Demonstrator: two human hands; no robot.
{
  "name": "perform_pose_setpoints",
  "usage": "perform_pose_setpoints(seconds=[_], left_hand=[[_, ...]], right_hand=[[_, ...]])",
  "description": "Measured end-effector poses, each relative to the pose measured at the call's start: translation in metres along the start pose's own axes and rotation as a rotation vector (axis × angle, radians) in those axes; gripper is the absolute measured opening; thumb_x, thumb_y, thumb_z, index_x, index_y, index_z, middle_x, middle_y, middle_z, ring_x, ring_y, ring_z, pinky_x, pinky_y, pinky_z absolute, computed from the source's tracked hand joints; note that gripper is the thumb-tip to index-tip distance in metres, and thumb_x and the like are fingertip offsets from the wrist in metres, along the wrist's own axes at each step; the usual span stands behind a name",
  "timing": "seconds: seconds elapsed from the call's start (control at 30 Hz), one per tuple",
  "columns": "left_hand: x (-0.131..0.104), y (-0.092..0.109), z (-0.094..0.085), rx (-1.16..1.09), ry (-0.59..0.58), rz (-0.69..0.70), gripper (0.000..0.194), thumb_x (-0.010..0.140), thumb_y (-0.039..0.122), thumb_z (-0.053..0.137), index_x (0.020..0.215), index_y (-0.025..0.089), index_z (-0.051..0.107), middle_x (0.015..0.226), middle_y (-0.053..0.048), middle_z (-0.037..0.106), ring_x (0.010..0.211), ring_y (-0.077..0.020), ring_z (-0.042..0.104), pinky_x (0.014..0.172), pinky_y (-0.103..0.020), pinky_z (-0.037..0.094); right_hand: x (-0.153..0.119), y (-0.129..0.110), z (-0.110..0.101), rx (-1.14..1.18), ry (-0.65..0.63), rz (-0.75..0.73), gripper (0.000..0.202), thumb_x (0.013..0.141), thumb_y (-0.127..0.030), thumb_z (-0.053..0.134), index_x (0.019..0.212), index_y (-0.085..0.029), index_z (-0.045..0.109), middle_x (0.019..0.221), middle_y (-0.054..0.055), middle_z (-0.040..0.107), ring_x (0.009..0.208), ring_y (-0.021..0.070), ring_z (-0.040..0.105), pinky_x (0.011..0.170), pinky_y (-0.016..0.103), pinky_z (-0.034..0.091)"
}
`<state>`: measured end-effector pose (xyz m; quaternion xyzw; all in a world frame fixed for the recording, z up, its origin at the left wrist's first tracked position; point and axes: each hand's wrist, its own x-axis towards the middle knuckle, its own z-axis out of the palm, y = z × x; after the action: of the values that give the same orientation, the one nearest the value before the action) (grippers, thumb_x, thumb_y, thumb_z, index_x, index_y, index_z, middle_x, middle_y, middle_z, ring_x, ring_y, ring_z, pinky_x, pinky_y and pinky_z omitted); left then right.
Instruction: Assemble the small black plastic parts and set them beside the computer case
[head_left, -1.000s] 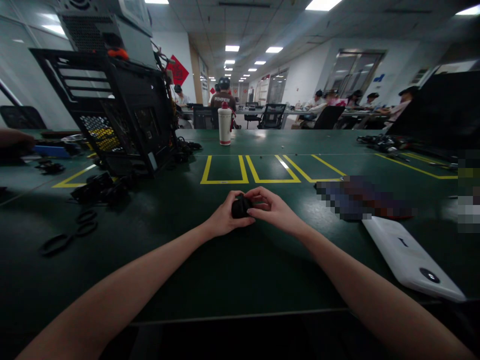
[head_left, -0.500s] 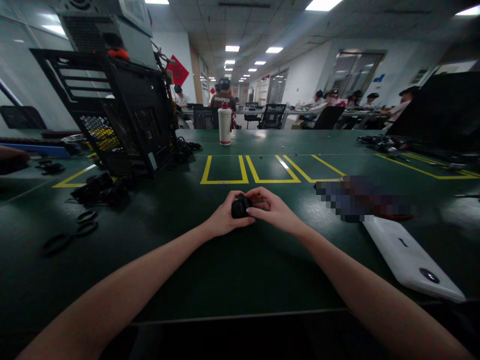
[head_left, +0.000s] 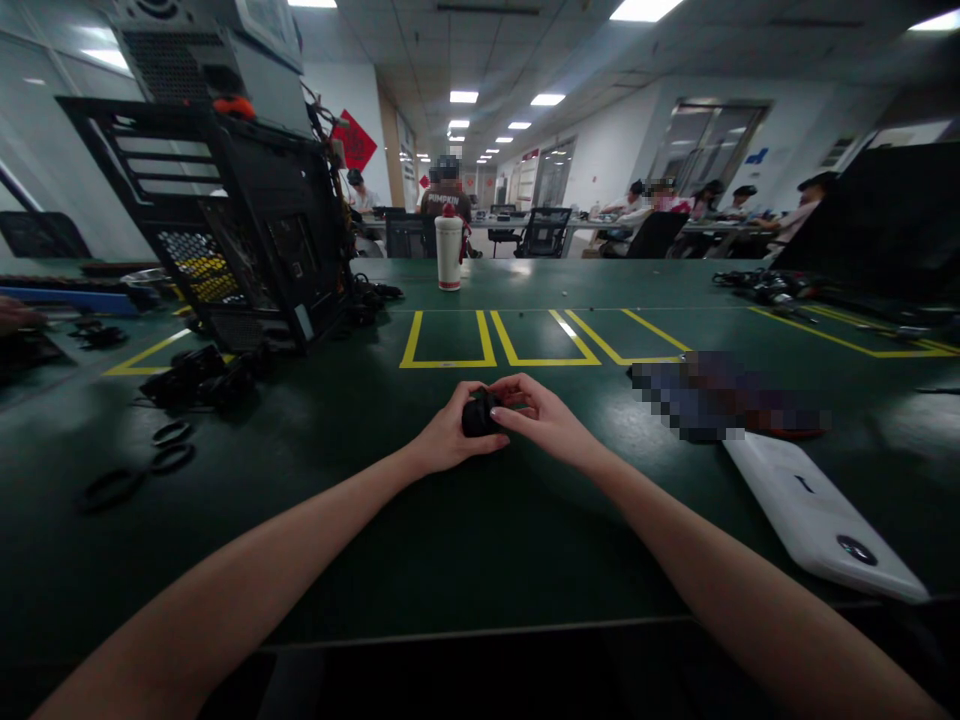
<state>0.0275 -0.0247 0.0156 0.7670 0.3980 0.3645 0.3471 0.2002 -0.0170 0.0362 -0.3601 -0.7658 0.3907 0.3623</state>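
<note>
A small, round black object (head_left: 478,416) is held between my hands over the green table; its exact kind is too dark to make out. My left hand (head_left: 447,430) wraps around its left side, thumb along the bottom. From the right, my right hand (head_left: 541,420) pinches at the object's upper right edge, with the thumb lying on it. Some of the fingertips are hidden behind the object.
A black computer case (head_left: 255,230) stands at the left, with black cables (head_left: 199,378) and black loops (head_left: 172,458) before it. A white bottle (head_left: 449,252) is behind my hands. At right lie a white device (head_left: 821,510) and a blurred-out item (head_left: 720,395).
My right thumb has shifted slightly up and left on the black object. My left hand keeps its hold. At the far left edge, another person's hand has moved.
</note>
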Motion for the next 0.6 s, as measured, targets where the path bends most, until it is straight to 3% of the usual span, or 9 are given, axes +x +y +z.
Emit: perform_pose_setpoints(seconds=[0.17,0.4,0.6], left_hand=[[-0.0003,0.0025,-0.0007,-0.027,-0.03,0.0,0.059,0.064,0.039,0.063,0.111,0.019,0.034,0.105,-0.006,0.05,0.094,-0.0199,0.051,0.081,-0.035,0.041],[0.0008,-0.0015,0.001,-0.001,0.0,-0.014,0.064,0.063,0.039,0.064,0.113,0.019,0.031,0.106,-0.007,0.05,0.095,-0.0211,0.051,0.081,-0.036,0.041],[0.0012,-0.0024,0.0017,0.015,0.01,0.003,0.062,0.063,0.04,0.063,0.112,0.019,0.031,0.104,-0.007,0.051,0.094,-0.0203,0.051,0.083,-0.036,0.04]], right_hand=[[0.0015,0.0034,0.0014,-0.007,0.006,-0.002,0.026,0.074,-0.036,0.053,0.094,-0.018,0.051,0.089,0.003,0.054,0.082,0.0152,0.053,0.074,0.034,0.045],[-0.0026,-0.0033,-0.0023,0.024,-0.056,-0.093,0.032,0.069,-0.02,0.057,0.101,-0.021,0.05,0.103,0.004,0.053,0.099,0.0177,0.05,0.087,0.038,0.04],[0.0009,0.0023,0.0024,0.052,0.032,-0.03,0.031,0.072,-0.032,0.056,0.1,-0.02,0.049,0.098,0.005,0.054,0.093,0.0169,0.053,0.08,0.035,0.044]])
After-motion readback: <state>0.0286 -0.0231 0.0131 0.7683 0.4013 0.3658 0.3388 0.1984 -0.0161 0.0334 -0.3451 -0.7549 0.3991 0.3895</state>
